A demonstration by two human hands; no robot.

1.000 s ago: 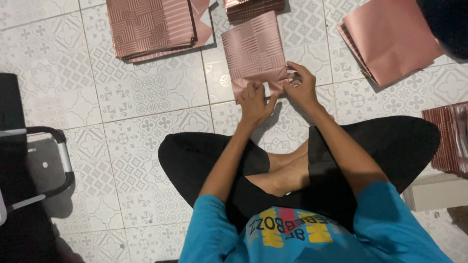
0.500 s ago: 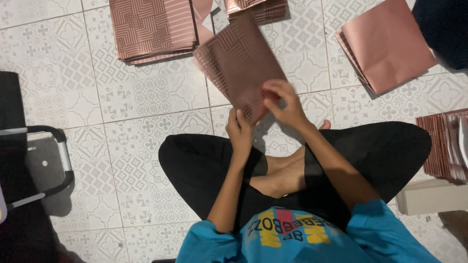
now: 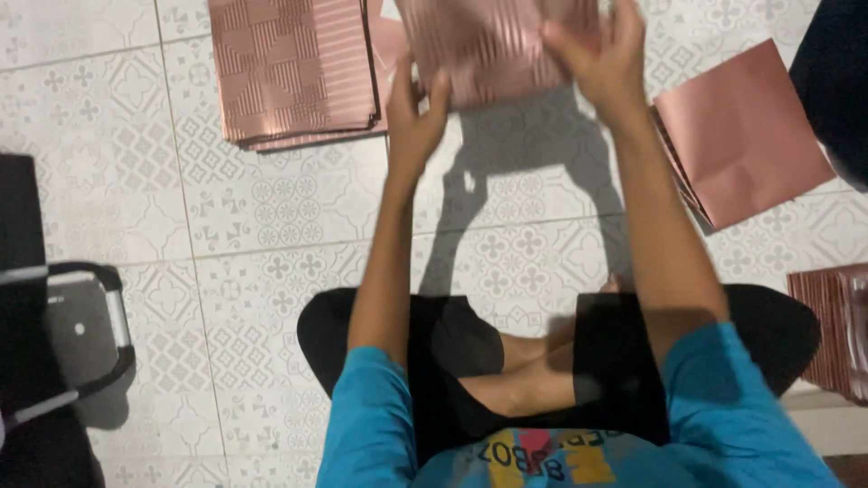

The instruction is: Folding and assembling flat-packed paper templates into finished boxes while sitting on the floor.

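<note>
Both hands are raised over the floor and share one pink patterned sheet [image 3: 493, 45] at the top of the view: the left hand [image 3: 414, 117] grips its lower left edge with fingers curled shut on it, and the right hand [image 3: 601, 54] clamps its right side, fingers spread across the face. The sheet is blurred and partly cut off by the frame, so its full outline cannot be told.

Largest below is the tiled floor [image 3: 271, 208], pale with a grey ornament, on which the person sits cross-legged. On it, to the left of the hands, lies a stack of patterned pink sheets [image 3: 294, 68], squared up and flat. To the right lies a stack of plain pink sheets [image 3: 737, 136], tilted. A smaller striped pink pile [image 3: 827, 330] shows at the right edge, and a dark framed object [image 3: 81, 334] at the left.

The held sheet looks light and thin, stiff enough to keep its plane yet easy to crease; held at opposite edges, as now, it likely keeps flat best.
</note>
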